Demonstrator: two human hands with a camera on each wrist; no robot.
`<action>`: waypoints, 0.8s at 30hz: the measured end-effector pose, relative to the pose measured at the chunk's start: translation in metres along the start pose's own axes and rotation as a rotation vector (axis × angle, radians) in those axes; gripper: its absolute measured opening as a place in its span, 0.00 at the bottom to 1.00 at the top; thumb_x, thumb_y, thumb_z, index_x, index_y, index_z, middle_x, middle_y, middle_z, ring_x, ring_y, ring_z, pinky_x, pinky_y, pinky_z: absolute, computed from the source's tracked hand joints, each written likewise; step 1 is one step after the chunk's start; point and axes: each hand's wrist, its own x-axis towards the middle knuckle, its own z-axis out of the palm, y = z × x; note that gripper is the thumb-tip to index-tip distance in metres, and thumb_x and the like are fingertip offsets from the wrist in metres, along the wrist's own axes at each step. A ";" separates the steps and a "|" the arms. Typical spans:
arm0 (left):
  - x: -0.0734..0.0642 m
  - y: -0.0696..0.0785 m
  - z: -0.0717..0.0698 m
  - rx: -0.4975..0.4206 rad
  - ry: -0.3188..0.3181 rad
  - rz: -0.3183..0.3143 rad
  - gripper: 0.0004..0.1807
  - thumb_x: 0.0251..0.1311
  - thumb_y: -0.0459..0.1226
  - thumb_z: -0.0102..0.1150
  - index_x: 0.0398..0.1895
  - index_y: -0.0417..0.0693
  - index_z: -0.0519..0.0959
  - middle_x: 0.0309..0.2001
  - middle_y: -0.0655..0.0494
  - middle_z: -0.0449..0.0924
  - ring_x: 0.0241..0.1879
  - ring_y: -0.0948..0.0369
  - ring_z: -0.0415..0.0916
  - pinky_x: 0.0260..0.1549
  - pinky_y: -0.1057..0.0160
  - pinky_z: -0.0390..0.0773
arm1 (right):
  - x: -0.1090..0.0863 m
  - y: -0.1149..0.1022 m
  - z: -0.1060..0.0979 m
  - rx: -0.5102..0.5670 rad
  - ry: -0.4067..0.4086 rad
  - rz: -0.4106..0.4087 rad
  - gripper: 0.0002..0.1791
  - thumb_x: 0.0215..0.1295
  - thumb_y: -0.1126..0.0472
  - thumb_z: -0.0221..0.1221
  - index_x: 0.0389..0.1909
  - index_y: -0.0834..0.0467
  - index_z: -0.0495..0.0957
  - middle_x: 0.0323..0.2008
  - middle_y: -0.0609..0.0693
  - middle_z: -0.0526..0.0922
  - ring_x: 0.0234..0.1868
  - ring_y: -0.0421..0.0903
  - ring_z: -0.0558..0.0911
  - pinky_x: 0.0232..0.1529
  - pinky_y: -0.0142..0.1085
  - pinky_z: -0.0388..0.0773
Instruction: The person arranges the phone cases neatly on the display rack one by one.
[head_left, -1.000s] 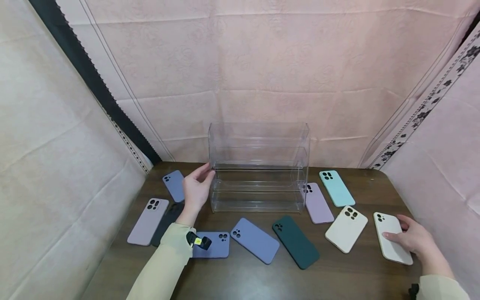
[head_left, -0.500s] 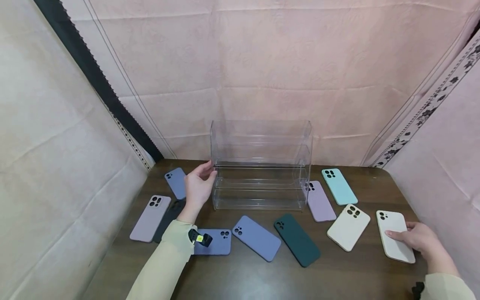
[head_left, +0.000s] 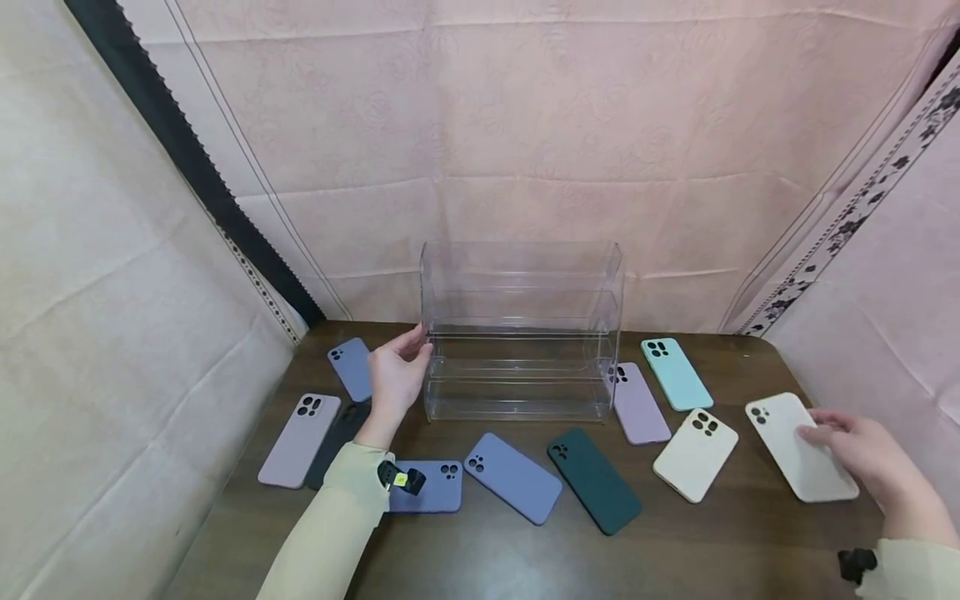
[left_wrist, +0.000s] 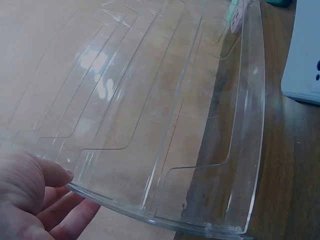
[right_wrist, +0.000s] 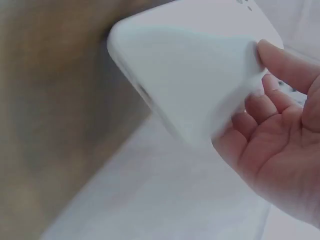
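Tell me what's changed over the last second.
The right hand has moved right and slightly away from the person with the rightmost white phone case; the case's near end has swung right, and it now appears lifted. Nothing was let go. The left hand stays at the clear rack's left edge; the other phone cases are unmoved.

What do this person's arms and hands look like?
The left hand and right hand are gloveless, with pale yellow-green sleeves. A black device with a bright yellow patch sits at the left wrist; a second black device shows at the right.
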 end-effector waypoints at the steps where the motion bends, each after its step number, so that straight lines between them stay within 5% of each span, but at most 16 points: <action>1: 0.000 0.000 0.000 0.004 0.001 -0.005 0.18 0.66 0.28 0.73 0.58 0.41 0.88 0.53 0.49 0.90 0.48 0.51 0.90 0.47 0.54 0.87 | 0.000 -0.007 -0.001 0.034 0.024 -0.025 0.38 0.84 0.49 0.54 0.70 0.81 0.61 0.53 0.69 0.82 0.45 0.44 0.81 0.40 0.39 0.79; 4: 0.000 0.001 0.000 0.012 0.006 -0.015 0.18 0.66 0.28 0.72 0.58 0.41 0.87 0.53 0.48 0.89 0.48 0.51 0.90 0.46 0.55 0.87 | 0.000 -0.032 -0.003 0.254 0.060 -0.113 0.21 0.82 0.55 0.60 0.62 0.67 0.75 0.43 0.38 0.87 0.38 0.28 0.80 0.36 0.29 0.80; 6: 0.000 0.002 0.001 0.017 0.013 -0.011 0.18 0.66 0.27 0.72 0.58 0.41 0.87 0.53 0.48 0.89 0.47 0.51 0.90 0.45 0.56 0.87 | 0.001 -0.051 -0.002 0.434 0.065 -0.194 0.08 0.80 0.61 0.62 0.55 0.56 0.80 0.39 0.26 0.85 0.37 0.28 0.84 0.35 0.27 0.82; 9: 0.000 0.002 0.003 0.030 0.023 0.019 0.18 0.65 0.25 0.72 0.57 0.40 0.88 0.52 0.46 0.89 0.46 0.51 0.91 0.44 0.55 0.88 | 0.003 -0.082 0.001 0.723 0.029 -0.341 0.16 0.78 0.71 0.59 0.51 0.45 0.81 0.42 0.34 0.90 0.40 0.32 0.88 0.39 0.26 0.83; 15: -0.002 0.004 0.006 0.039 0.026 0.051 0.17 0.64 0.24 0.72 0.56 0.38 0.88 0.50 0.44 0.90 0.44 0.50 0.91 0.42 0.55 0.88 | 0.011 -0.151 0.026 1.133 -0.057 -0.626 0.23 0.75 0.83 0.51 0.58 0.59 0.83 0.49 0.50 0.91 0.48 0.42 0.90 0.47 0.33 0.86; 19: -0.003 0.004 0.005 0.043 0.020 0.050 0.18 0.64 0.23 0.72 0.56 0.38 0.87 0.49 0.43 0.90 0.43 0.50 0.91 0.41 0.55 0.88 | 0.017 -0.200 0.047 1.258 -0.086 -0.684 0.20 0.76 0.81 0.53 0.59 0.61 0.82 0.50 0.54 0.90 0.49 0.45 0.90 0.48 0.37 0.87; 24: -0.002 0.004 0.004 0.081 0.034 0.089 0.18 0.64 0.24 0.72 0.57 0.37 0.87 0.50 0.42 0.90 0.43 0.49 0.91 0.41 0.53 0.88 | 0.033 -0.261 0.077 1.220 -0.070 -0.702 0.18 0.75 0.76 0.59 0.57 0.55 0.84 0.49 0.50 0.90 0.49 0.44 0.89 0.51 0.37 0.85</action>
